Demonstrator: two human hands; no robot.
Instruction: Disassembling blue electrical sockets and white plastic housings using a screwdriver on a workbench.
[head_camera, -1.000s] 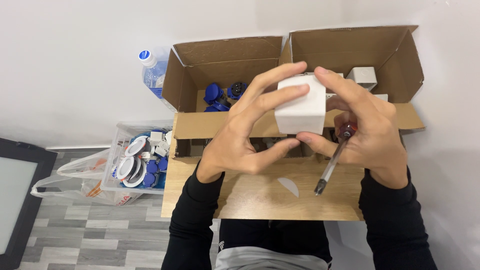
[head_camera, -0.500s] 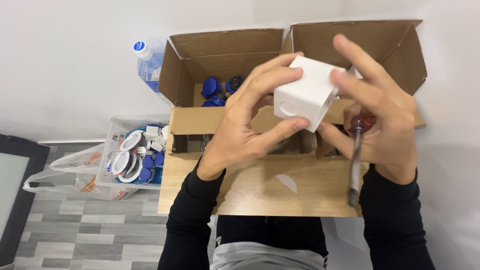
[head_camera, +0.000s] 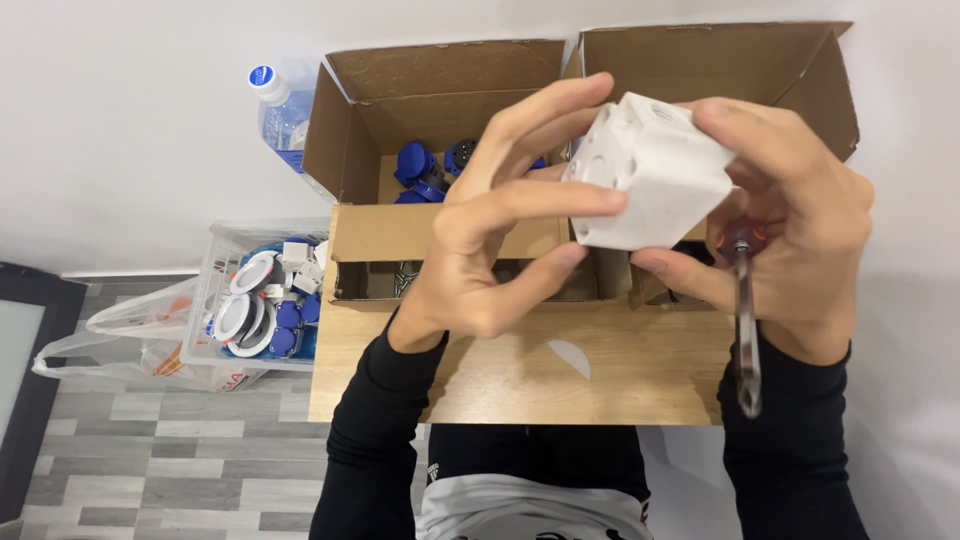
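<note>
White wall behind, grey plank floor below, and a small wooden table (head_camera: 520, 385) in front of me. At far left a plastic bag (head_camera: 100, 340) lies by a clear bin (head_camera: 225, 245) of white and blue parts; a water bottle (head_camera: 280, 105) stands above it. Two open cardboard boxes (head_camera: 440, 75) sit on the table, the left one holding blue parts (head_camera: 420, 170). My left hand (head_camera: 490, 240) pinches the white box (head_camera: 645, 175) between thumb and fingers, held above the cartons. My right hand (head_camera: 790, 230) grips its other side, a screwdriver (head_camera: 745, 320) tucked under the fingers, tip down.
</note>
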